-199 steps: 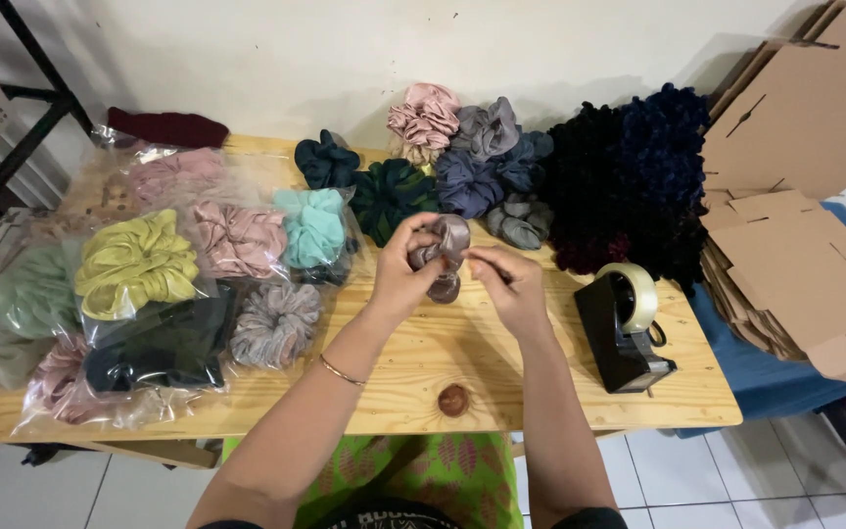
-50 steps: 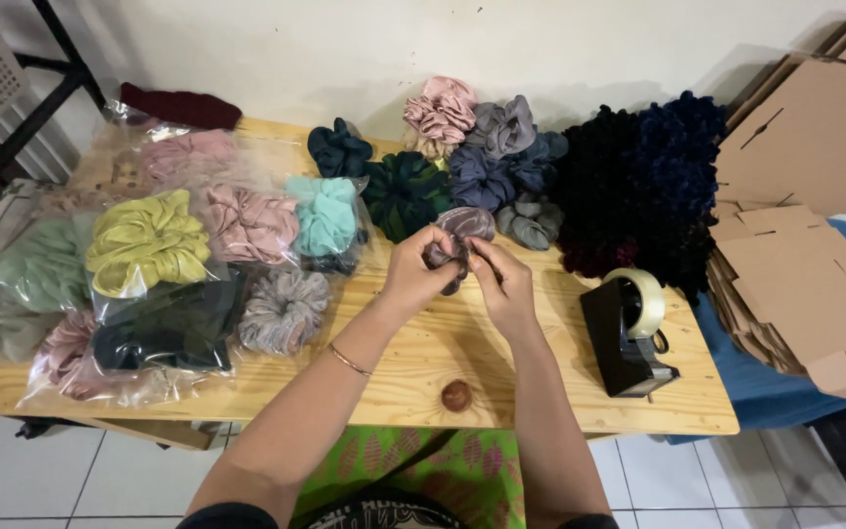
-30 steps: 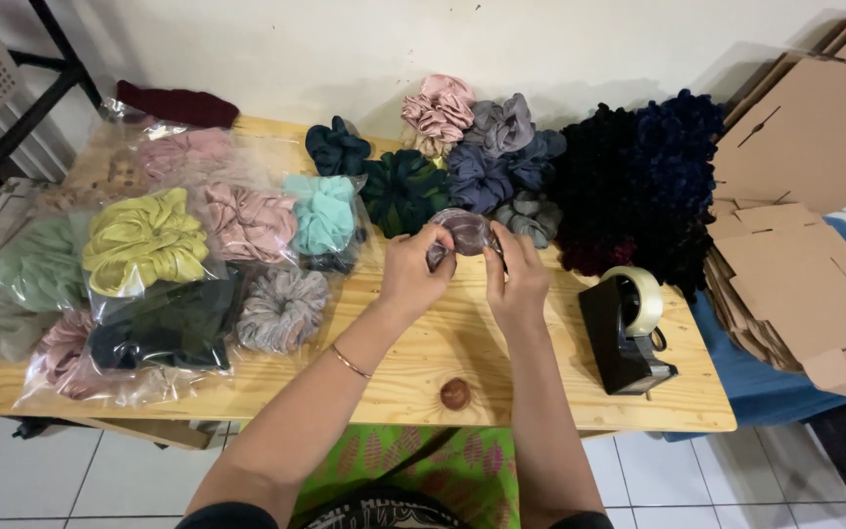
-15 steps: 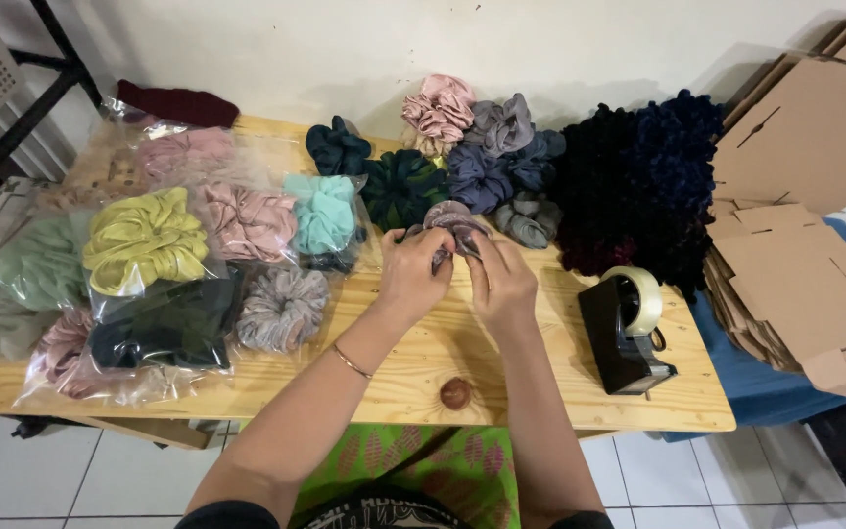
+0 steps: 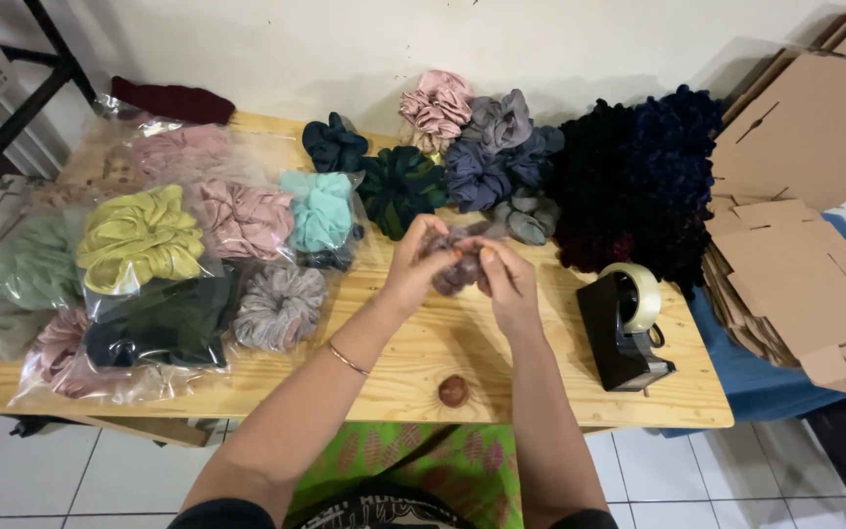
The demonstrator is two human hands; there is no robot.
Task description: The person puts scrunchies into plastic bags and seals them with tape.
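Hands (image 5: 462, 269) lowered with scrunchie (image 5: 454, 263), bagged scrunchies (image 5: 188, 264) beside

Pale wooden table (image 5: 540, 382) standing against a plain off-white wall (image 5: 345, 49), casting soft shadows under even light. White tiled floor (image 5: 80, 480) showing below. Dark metal rack frame (image 5: 46, 73) leaning in at upper left. Flattened cardboard boxes (image 5: 815, 264) resting on a blue surface (image 5: 766, 377) at right.

A small home packing spot for handmade goods is suggested: wooden counter (image 5: 540, 377) on white tiled floor, bagged scrunchies (image 5: 139, 240) at left, flat cardboard boxes (image 5: 805, 284) at right, tape dispenser (image 5: 624, 323) nearby.
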